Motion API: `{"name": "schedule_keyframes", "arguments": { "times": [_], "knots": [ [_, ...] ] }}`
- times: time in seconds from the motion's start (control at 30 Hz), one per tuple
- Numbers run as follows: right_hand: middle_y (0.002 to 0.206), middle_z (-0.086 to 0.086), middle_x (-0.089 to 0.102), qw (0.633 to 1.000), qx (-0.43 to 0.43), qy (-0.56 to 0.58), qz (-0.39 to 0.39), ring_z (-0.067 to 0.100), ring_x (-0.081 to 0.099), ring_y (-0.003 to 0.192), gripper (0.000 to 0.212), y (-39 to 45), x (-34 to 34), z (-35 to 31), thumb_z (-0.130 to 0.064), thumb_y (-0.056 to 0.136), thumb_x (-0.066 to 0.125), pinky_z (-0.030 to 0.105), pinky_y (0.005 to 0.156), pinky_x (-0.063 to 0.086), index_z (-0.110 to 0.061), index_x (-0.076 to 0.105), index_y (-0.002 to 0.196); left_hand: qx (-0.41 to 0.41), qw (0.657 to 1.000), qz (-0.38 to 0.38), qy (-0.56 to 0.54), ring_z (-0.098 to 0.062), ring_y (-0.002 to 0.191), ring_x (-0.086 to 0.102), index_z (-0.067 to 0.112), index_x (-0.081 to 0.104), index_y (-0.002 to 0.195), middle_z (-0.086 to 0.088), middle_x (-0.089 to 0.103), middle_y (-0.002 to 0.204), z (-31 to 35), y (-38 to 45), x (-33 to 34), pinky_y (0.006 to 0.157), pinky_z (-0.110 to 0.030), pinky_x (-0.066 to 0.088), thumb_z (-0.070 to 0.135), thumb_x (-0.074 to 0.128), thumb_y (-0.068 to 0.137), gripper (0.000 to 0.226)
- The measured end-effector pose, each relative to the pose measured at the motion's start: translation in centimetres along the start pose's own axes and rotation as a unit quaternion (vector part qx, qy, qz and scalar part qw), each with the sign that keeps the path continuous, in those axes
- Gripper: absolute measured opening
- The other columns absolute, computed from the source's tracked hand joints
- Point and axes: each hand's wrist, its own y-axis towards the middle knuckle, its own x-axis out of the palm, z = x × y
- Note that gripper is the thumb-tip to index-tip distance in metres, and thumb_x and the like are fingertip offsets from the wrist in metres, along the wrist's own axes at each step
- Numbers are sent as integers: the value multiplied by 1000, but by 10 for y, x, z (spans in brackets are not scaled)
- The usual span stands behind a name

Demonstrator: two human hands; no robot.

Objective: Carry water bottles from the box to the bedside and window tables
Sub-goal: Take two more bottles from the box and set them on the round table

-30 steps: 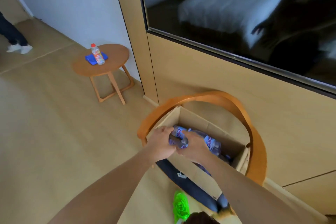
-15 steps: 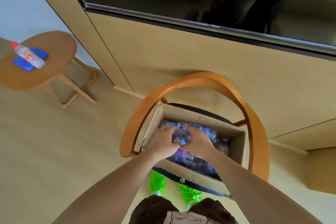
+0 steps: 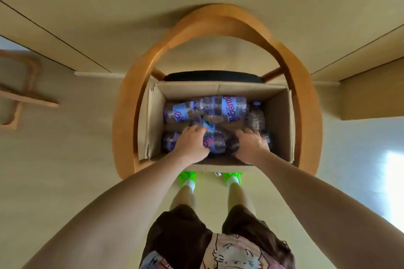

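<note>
An open cardboard box (image 3: 218,88) stands on a chair seat right below me and holds several clear water bottles (image 3: 223,106) with blue and purple labels, lying on their sides. Both my hands are down inside the box at its near end. My left hand (image 3: 190,145) is curled over a bottle (image 3: 215,142) lying in the near row. My right hand (image 3: 251,147) lies palm down with its fingers spread over a darker bottle (image 3: 256,120) at the right side. The bottles under my palms are mostly hidden.
The box sits on a wooden chair with a curved armrest ring (image 3: 218,17) and a dark seat cushion (image 3: 214,76), pushed against a tan panelled wall. The legs of a small wooden side table (image 3: 19,98) show at the left edge. My green shoes (image 3: 185,178) stand at the chair's front.
My view has tipped from the room down to straight above the box. My hands, which were together on one bottle, have moved apart onto separate bottles.
</note>
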Motion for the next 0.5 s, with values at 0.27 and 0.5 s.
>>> {"name": "schedule_keyframes", "arguments": {
  "times": [0.27, 0.5],
  "knots": [
    [148, 10, 51, 977, -27, -207, -42, 36, 40, 140, 55, 40, 19, 15, -30, 92, 55, 62, 118, 16, -27, 44, 146, -17, 992, -62, 106, -34, 131, 42, 34, 43, 149, 0, 35, 146, -18, 27, 25, 111, -56, 37, 27, 79, 75, 83],
    [134, 5, 63, 969, -66, -232, -54, 29, 57, 126, 47, 53, 14, 11, -26, 89, 60, 46, 101, 39, -27, 54, 135, -7, 990, -106, 90, -35, 126, 41, 31, 45, 147, -5, 34, 137, -18, 39, 22, 103, -52, 48, 23, 86, 69, 89]
  ]
}}
